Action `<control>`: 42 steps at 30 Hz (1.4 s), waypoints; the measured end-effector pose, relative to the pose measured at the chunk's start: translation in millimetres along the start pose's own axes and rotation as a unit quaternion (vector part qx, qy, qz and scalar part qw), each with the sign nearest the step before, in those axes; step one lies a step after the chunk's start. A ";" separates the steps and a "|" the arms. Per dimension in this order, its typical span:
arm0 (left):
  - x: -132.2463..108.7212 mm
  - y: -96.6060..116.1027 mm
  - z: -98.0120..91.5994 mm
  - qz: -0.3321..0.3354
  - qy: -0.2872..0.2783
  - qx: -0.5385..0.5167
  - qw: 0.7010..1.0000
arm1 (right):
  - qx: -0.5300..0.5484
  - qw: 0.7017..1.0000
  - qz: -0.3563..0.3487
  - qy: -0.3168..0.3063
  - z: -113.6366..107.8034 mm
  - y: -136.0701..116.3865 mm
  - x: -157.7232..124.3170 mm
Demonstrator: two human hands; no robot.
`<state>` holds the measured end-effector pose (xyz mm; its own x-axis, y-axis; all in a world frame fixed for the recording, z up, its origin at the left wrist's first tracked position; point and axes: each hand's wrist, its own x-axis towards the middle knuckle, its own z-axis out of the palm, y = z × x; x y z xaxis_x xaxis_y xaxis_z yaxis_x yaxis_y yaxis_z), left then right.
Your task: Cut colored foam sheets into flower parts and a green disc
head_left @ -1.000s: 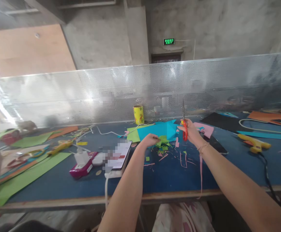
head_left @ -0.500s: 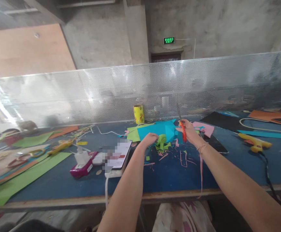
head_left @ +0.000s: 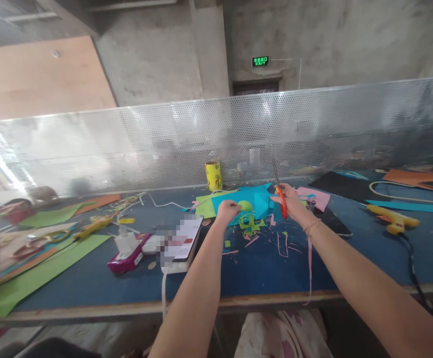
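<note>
My left hand (head_left: pixel 228 211) pinches the edge of a small rounded green paper piece (head_left: pixel 245 205) over the blue sheet. Thin green scraps (head_left: pixel 250 224) lie just below that piece. In my right hand (head_left: pixel 291 201) are scissors with red handles (head_left: pixel 284 206), their blades pointing up and away from me. The blue sheet (head_left: pixel 258 196) lies between my hands, with green paper under its left side. A pink strip (head_left: pixel 310 271) hangs from my right wrist.
A phone (head_left: pixel 187 238) on a white block is left of my left forearm, near a purple power strip (head_left: pixel 127 258). A yellow roll (head_left: pixel 213 176) stands behind. Yellow glue gun (head_left: pixel 394 219) at right; perforated metal screen (head_left: pixel 186 144) across the back.
My left hand has turned slightly and shifted a little left. The green piece now shows as a rounded shape, apart from the thin scraps below. My right hand and the scissors have barely moved.
</note>
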<state>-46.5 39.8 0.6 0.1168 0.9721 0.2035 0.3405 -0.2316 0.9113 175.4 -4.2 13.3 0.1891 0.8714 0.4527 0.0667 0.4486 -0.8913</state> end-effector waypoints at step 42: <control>-12.0 13.5 29.8 0.067 -0.007 -0.237 0.969 | -0.073 0.995 0.013 -0.066 28.6 -8.2 -18.8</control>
<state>-15.5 23.9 -0.2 0.1442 0.9333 0.3289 -0.1454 -0.3088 0.9400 143.2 -18.7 12.8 0.0623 0.9052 0.4204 0.2065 0.4005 -0.8928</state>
